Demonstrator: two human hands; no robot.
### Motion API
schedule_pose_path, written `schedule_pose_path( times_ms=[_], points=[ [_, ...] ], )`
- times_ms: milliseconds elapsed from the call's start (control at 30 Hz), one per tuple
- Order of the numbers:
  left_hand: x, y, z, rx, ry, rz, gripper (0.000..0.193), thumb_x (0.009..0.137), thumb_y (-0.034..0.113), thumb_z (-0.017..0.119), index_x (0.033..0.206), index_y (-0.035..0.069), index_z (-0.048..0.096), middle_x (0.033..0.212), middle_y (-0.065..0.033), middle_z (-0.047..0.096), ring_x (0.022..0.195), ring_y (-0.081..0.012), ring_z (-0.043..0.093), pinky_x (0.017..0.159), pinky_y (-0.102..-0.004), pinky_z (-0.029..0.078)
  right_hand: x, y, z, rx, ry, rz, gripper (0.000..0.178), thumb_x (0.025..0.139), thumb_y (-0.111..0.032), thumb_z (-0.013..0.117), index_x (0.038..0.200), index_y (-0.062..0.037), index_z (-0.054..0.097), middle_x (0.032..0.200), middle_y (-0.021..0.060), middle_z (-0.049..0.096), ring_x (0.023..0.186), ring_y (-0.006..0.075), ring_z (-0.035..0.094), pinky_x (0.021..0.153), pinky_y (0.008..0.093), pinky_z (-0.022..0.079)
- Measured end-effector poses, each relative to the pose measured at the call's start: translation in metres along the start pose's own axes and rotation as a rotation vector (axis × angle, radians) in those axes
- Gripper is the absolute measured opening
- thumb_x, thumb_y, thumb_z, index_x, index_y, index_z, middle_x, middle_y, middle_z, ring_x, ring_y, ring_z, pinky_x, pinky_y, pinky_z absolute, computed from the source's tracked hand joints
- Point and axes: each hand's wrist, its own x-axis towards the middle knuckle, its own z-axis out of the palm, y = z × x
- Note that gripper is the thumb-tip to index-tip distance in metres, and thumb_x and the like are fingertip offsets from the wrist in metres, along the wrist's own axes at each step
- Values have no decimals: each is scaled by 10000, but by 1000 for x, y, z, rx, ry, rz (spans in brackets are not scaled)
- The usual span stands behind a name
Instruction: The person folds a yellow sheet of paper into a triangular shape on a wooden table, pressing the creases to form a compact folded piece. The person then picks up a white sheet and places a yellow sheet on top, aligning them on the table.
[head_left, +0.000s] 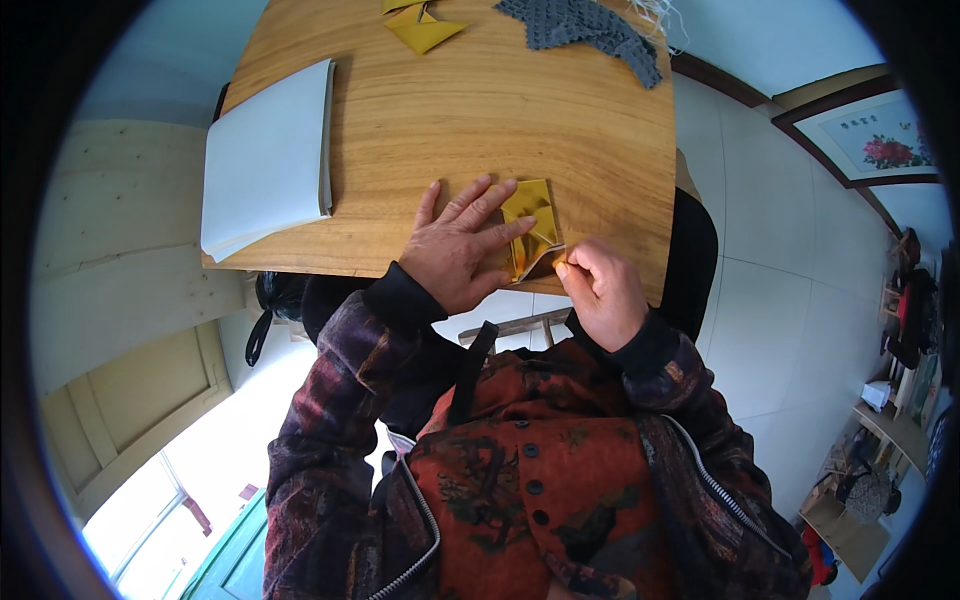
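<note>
A piece of shiny gold paper (537, 200), folded into a rectangle, lies near the front edge of the wooden table. My left hand (462, 238) rests over its left side with the fingers spread, pressing it against the tabletop. At the paper's near right corner, my right hand (603, 290) pinches a lifted flap between thumb and bent forefinger. The flap curls up and shows a paler underside. Part of the paper's left edge is hidden beneath my left fingers.
A stack of white paper (270, 160) lies at the table's left. Folded gold paper pieces (427, 30) sit at the far edge, with a grey textured cloth (585, 35) to their right. The table's wooden top (430, 120) ends just in front of my body.
</note>
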Motion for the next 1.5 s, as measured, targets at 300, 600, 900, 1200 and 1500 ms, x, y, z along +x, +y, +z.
schedule_pose_path(
  times_ms=[300, 600, 900, 1200, 1500],
  points=[
    [0, -1, 1, -21, 23, -3, 642, 765, 284, 714, 1383, 291, 540, 1567, -34, 313, 1460, -260, 251, 1159, -576, 120, -15, 0, 1, -191, -38, -228, 421, 715, -60, 752, 1120, -153, 684, 998, 67, 570, 851, 254, 592, 730, 352, 495],
    [-1, -3, 4, -22, 46, 5, 609, 788, 325, 715, 1374, 291, 550, 1562, -35, 322, 1456, -254, 264, 1156, -580, 120, -15, 15, 12, -581, -46, -514, 305, 795, -213, 685, 1093, -278, 702, 1336, -45, 512, 1306, 252, 403, 971, 397, 417],
    [2, 5, 16, -35, 143, -83, 530, 752, 353, 761, 1265, 292, 645, 1521, -3, 402, 1437, -239, 311, 1148, -580, 89, -16, 16, 8, -570, -62, -528, 286, 793, -173, 702, 1074, -224, 709, 1296, -17, 569, 1270, 276, 457, 1011, 383, 421],
    [2, 7, 10, -64, 120, -86, 579, 721, 372, 776, 1277, 293, 638, 1522, -10, 399, 1437, -242, 308, 1154, -571, 83, -8, 11, 5, -343, 26, -468, 238, 719, -77, 759, 950, -99, 703, 1080, 20, 662, 1119, 287, 562, 931, 375, 482],
    [1, 6, 6, -64, 66, -85, 587, 739, 314, 750, 1309, 292, 612, 1543, -14, 363, 1449, -247, 280, 1160, -577, 83, 0, 2, -2, -123, -23, -213, 110, 778, -31, 692, 882, -46, 658, 927, 84, 640, 913, 299, 578, 786, 381, 474]
  ],
)
